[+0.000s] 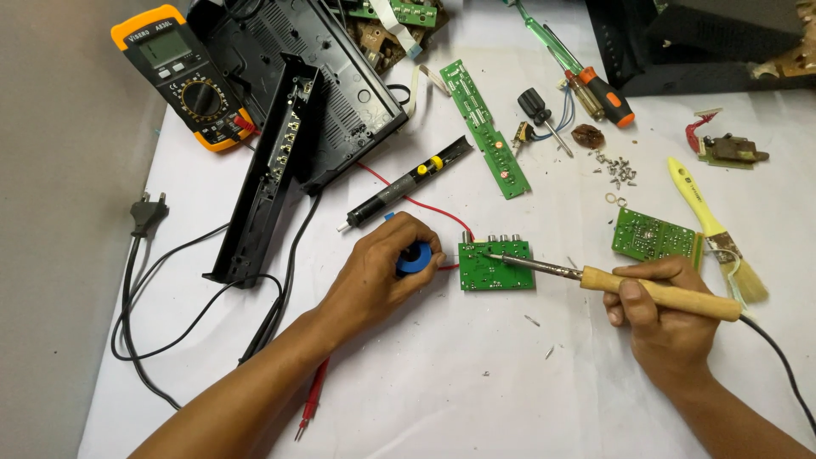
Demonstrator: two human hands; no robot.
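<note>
Hands come first, down near the camera. The right hand [659, 310] is curled tight around the wooden handle of a soldering iron [595, 279], held like a pencil. Its metal tip rests on a small green board [497, 265] in the middle of the white table [442, 382]. The left hand [382, 268] lies just beside the board, fingers bent around a blue roll [415, 257], pinching it against the table. A thin red wire [416, 202] runs past this hand toward the board.

I would say the work is in the middle. The tip is on the board now, so one spot is being heated. How many spots are done I cannot tell; they are too small. Little bits lie on the table near the board.

The board is flat and square-ish, shiny green, with a row of small round plugs along its far edge.

A bit farther out are a black pump tool [408, 183], another green board [654, 235], a yellow brush [714, 225], and a long green strip board [484, 127]. Tiny screws [616, 168] sit in a pile. Farthest away are an open black case [306, 76], a yellow meter [183, 76], and screwdrivers [586, 81].
</note>
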